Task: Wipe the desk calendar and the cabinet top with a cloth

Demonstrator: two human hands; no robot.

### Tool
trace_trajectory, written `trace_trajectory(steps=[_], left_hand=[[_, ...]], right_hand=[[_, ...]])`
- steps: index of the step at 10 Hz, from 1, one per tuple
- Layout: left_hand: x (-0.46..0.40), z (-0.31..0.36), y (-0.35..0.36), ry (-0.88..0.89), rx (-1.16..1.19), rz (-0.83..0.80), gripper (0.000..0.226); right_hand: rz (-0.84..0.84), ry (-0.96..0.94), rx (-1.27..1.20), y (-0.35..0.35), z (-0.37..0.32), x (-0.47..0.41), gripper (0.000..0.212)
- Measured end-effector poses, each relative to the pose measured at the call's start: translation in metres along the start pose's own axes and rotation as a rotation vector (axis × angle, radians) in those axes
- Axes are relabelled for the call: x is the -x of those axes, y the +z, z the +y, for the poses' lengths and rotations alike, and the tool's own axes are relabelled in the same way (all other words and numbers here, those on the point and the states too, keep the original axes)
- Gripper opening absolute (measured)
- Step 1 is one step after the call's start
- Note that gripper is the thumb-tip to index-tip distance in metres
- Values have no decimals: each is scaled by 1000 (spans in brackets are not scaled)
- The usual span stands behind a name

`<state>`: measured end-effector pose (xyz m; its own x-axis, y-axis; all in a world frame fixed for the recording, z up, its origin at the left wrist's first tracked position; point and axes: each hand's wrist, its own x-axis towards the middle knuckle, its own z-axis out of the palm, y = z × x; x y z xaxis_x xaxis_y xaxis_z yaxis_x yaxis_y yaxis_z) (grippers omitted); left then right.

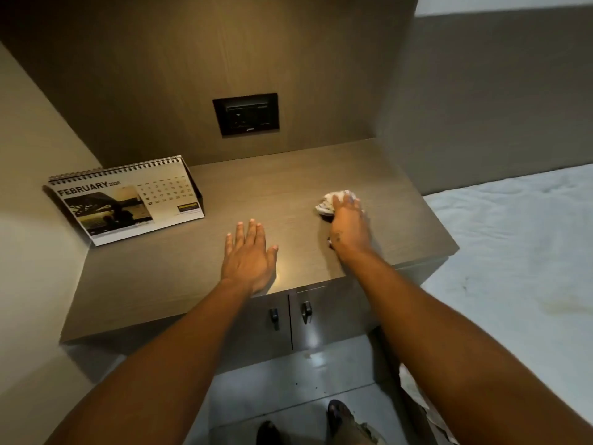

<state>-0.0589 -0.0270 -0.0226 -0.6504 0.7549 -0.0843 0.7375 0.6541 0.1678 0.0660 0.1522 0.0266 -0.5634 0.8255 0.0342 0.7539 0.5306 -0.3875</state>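
A spiral-bound desk calendar (128,200) showing February stands at the back left of the brown cabinet top (160,277). My right hand (348,229) presses a crumpled white cloth (330,202) onto the right part of the top, the cloth poking out beyond my fingers. My left hand (248,255) lies flat on the middle of the top near the front edge, fingers spread, holding nothing. The calendar is well to the left of both hands.
A black wall socket (246,114) sits in the wooden back panel above the top. Two cabinet doors with dark handles (290,313) hang below the front edge. A bed with a pale sheet (519,252) borders the cabinet on the right. My feet show on the floor.
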Motion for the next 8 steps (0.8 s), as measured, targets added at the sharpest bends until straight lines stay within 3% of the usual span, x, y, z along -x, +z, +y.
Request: trace_trajectory(steps=[1,2,4,7,8], left_hand=[[-3,5,-2,-1,1,-7,75],[-4,10,-3,-9,3,-5,76],[0,10,-7,-11,10,-16,76],[1,9,-14,-27,35,-25,77],[7,24,-31,24,-1,129,77]], right_hand=[[12,61,66,-20,37,-12,63],[-34,65,59,-21,52,-15,75],[-62,-12,67,-2,57,-5,62],[-23,-119,158,-10,39,-1,78],[91,-265,87,-32,6,15,75]])
